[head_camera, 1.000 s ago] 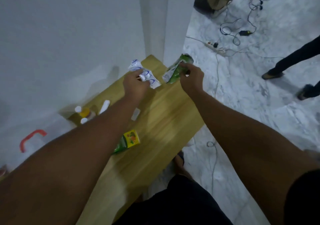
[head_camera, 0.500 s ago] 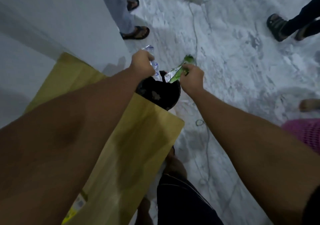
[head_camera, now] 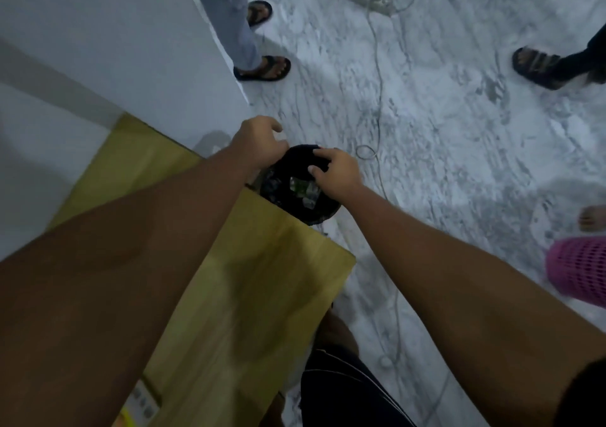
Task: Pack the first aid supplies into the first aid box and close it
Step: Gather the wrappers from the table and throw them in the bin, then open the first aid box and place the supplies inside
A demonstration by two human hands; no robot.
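- Head view: both arms reach past the far corner of the yellow-green wooden worktop [head_camera: 249, 295] to a round black lined bin [head_camera: 295, 197] that stands on the white marble floor [head_camera: 459, 164] just beyond the worktop's edge.
- The left hand [head_camera: 259, 144] hovers over the bin's far rim, fingers loosely curled and spread, with nothing visible in them.
- The right hand [head_camera: 334, 174] rests at the bin's right rim, its fingers apart and bent; whether they pinch the black liner cannot be told.
- Small crumpled wrappers, pale and green, [head_camera: 303, 190] lie inside the bin between the two hands.
- The first aid box does not show here; at the lower left edge of the worktop only a pale strip and a scrap of yellow packet [head_camera: 126, 418] are partly visible.
- Judged from this, the step in hand is discarding packaging, not packing; the next move calls for turning back to the worktop, finding the box and gathering the remaining supplies.
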